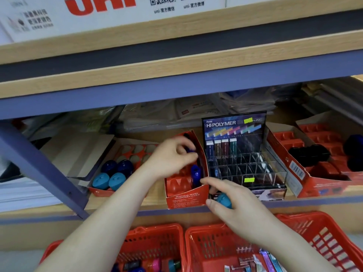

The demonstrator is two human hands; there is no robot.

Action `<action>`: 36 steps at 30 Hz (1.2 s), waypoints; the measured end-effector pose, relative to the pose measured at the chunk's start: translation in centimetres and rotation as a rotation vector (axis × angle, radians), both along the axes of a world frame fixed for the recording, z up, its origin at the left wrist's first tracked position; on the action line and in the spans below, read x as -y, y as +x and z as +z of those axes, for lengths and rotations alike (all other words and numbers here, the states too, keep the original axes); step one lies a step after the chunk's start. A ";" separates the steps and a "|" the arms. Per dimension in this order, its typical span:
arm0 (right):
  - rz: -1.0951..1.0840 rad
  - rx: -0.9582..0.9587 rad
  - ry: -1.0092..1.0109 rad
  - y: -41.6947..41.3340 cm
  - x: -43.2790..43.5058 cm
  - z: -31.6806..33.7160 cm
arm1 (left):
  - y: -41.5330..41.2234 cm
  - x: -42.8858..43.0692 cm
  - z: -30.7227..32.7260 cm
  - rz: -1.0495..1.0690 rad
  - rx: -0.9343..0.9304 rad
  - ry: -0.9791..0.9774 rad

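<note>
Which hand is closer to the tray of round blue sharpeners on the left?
Left. The left hand pinches a dark blue sharpener over the red box just right of that tray; the right hand, holding a teal sharpener, is farther right, before the eraser display.

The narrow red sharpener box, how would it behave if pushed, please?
The narrow red sharpener box probably slides or tips easily: it looks like thin card, tall, narrow and mostly unfilled. It stands at the shelf's front edge, so a pull might drop it.

Both forearms extended forward. Left hand [172, 156] held higher, fingertips pinched; right hand [233, 203] held lower, fingers curled.
</note>
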State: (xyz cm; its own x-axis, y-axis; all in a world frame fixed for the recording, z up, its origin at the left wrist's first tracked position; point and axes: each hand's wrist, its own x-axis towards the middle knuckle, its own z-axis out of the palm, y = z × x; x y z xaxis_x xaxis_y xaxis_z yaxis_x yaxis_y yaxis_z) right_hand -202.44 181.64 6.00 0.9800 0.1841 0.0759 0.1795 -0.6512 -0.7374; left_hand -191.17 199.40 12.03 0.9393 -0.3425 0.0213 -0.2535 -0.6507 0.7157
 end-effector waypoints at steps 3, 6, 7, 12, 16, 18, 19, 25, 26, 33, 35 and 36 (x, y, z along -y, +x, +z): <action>-0.005 0.021 -0.009 0.0 -0.3 0.0 | -2.6 -0.6 -0.6 -0.168 -0.022 0.143; -0.010 0.014 -0.010 0.0 -0.5 0.1 | -2.7 -1.1 -1.4 -0.142 -0.016 0.115; -0.014 0.013 -0.013 -0.1 -0.5 0.1 | -2.7 -1.2 -1.5 -0.152 -0.013 0.131; -0.026 0.024 -0.035 -0.2 -0.5 0.3 | -2.9 -1.3 -1.6 -0.128 0.073 0.114; -0.025 0.044 -0.061 -0.3 -0.6 0.2 | -3.3 -1.3 -1.1 0.038 0.035 -0.344; -0.019 0.049 -0.054 -0.4 -0.7 0.1 | -2.5 -1.8 -1.0 0.171 0.128 -0.498; -0.018 0.048 -0.050 -0.4 -0.7 0.0 | -1.8 -2.1 -1.0 0.218 0.171 -0.490; -0.012 0.040 -0.031 -0.3 -0.8 0.1 | 2.0 -2.2 -3.2 0.151 0.150 -0.124; -0.012 0.038 -0.027 -0.3 -0.8 0.1 | 2.5 -2.2 -3.5 0.137 0.139 -0.079; -0.020 -0.055 0.087 -0.5 -0.8 1.4 | 3.6 -2.7 -3.2 0.021 0.052 0.170; -0.044 -0.112 0.243 -0.7 -0.8 2.6 | 2.8 -2.8 -2.6 0.020 0.098 0.179; -0.061 -0.140 0.320 -0.8 -0.7 3.1 | 2.0 -2.9 -2.1 0.037 0.143 0.148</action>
State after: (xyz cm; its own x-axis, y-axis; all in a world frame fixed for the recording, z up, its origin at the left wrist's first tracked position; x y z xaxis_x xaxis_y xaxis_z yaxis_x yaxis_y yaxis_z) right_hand -203.26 182.34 9.10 0.9934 0.1136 -0.0157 0.0299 -0.3892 -0.9206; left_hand -189.21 202.25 9.90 0.9423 -0.3169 0.1076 -0.3197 -0.7571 0.5698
